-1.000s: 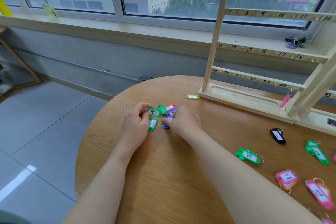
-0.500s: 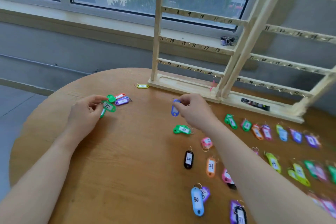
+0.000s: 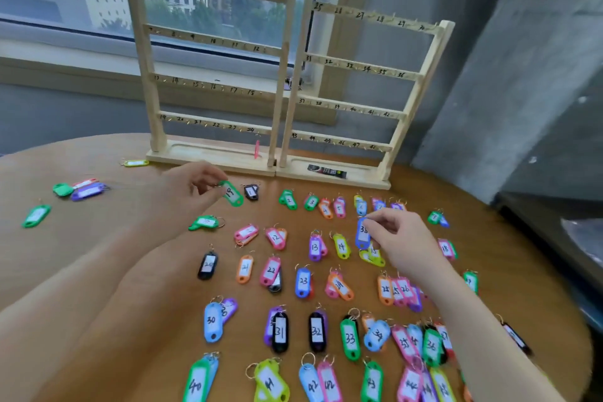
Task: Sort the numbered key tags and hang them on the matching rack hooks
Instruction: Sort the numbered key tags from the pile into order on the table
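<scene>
My left hand pinches a green key tag marked 19 by its ring, just above the table in front of the rack. My right hand pinches a blue tag marked 38 over the sorted rows. Several coloured numbered tags lie in rows across the round wooden table, such as black 20 and green 33. The two-panel wooden rack with numbered hook rails stands at the table's far edge. A pink tag hangs near hook 24.
A small unsorted heap of green, red and purple tags lies at the left, with a lone green tag and a yellow tag nearby. A black strip lies on the rack base. The window and a grey wall stand behind.
My view swung right from the left heap to the sorted rows. My left hand carried the green tag toward the rack, and my right hand carried the blue tag rightward over the rows.
</scene>
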Motion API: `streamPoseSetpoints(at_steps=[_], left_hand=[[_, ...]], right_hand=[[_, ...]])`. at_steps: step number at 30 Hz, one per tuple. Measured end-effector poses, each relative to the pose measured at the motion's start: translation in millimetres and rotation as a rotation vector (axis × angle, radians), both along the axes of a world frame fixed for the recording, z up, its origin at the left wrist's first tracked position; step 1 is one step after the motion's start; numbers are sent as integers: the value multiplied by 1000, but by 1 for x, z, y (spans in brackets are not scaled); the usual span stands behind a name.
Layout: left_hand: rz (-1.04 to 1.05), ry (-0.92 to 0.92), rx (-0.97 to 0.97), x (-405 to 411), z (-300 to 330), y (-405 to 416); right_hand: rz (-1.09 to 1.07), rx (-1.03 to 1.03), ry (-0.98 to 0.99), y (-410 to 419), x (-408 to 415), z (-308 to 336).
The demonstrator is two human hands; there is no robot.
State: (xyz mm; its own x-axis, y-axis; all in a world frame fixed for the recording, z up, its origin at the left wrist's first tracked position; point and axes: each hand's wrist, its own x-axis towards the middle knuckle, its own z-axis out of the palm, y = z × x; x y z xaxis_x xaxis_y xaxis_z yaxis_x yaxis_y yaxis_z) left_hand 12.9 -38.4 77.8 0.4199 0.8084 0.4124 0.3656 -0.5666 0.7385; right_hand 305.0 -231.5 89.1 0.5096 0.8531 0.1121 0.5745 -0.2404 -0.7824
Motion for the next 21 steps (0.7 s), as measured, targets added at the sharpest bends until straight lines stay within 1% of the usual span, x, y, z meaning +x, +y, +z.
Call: streamPoseSetpoints(at_steps=[3, 9, 12, 17, 21], left_hand=[[-193, 49, 17, 66, 12, -28], [-512, 141, 20, 186, 9, -71], [-583, 171, -7, 238, 9, -86], [-643, 220, -82, 318, 9, -108], [-689, 293, -64, 372, 1, -119]], right_hand=[[-85, 18, -23, -43, 32, 2], [-255, 81, -4, -113, 83, -3], [-325, 88, 13, -135, 100, -7], [-423, 136, 105, -153, 120, -14], [-467, 143, 134, -158, 133, -16]])
